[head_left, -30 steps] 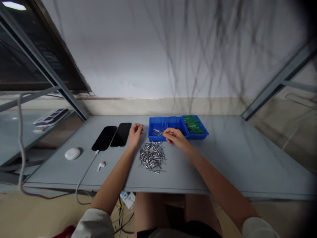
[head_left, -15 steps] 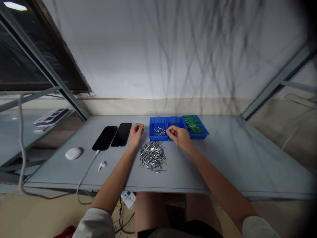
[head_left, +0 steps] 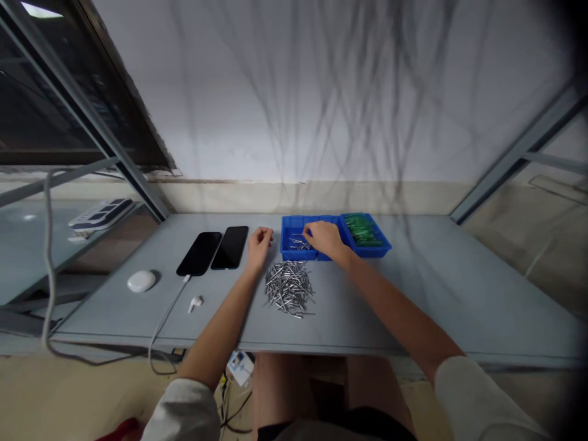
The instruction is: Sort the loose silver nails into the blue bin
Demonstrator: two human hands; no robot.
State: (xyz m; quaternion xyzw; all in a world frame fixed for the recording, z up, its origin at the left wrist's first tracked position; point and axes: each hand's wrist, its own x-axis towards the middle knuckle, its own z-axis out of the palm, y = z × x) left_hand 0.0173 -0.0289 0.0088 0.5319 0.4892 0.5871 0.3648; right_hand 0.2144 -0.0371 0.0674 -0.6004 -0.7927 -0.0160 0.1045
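My right hand [head_left: 324, 237] is over the blue bins, its fingers pinched on a thin silver blind rivet above the left bin [head_left: 285, 236]. Several rivets [head_left: 301, 245] lie loose in that bin. Partly covered by the hand is the middle bin [head_left: 327, 219]. Just left of the bins, my left hand [head_left: 260, 245] rests on the table with its fingers curled in; whatever they may hold is hidden. A large heap of similar silver rivets [head_left: 289, 288] lies on the tabletop between my forearms.
At the right, a blue bin [head_left: 383, 250] holds green pieces [head_left: 361, 229]. Two dark phones [head_left: 199, 253] lie left of my left hand, one on a white cable [head_left: 168, 315]. Nearer are a white earbud [head_left: 195, 303] and a white case [head_left: 141, 281]. A wall stands behind.
My right hand has moved slightly left and forward, over the left bin. My left hand stays beside the bins. The whole view has shifted a little.
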